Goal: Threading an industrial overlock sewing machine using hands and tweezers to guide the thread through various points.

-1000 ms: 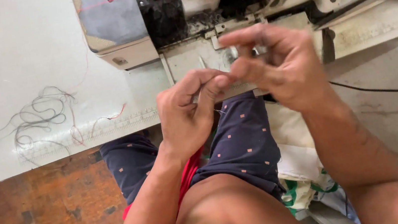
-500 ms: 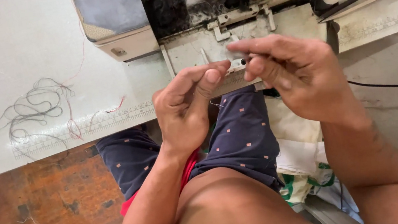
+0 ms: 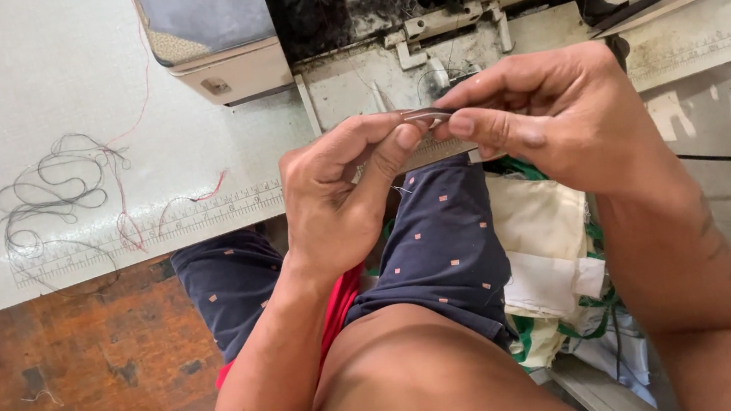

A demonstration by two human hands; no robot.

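Since the earlier frame both hands have risen toward upper centre, where left hand (image 3: pixel 336 195) and right hand (image 3: pixel 549 113) pinch slim metal tweezers (image 3: pixel 425 116) before the sewing machine (image 3: pixel 416 13), threading apparently unfinished.

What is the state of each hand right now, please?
Left hand: closed, fingertips pinching a small thin metal piece.
Right hand: closed, pinching the same piece from the other end.
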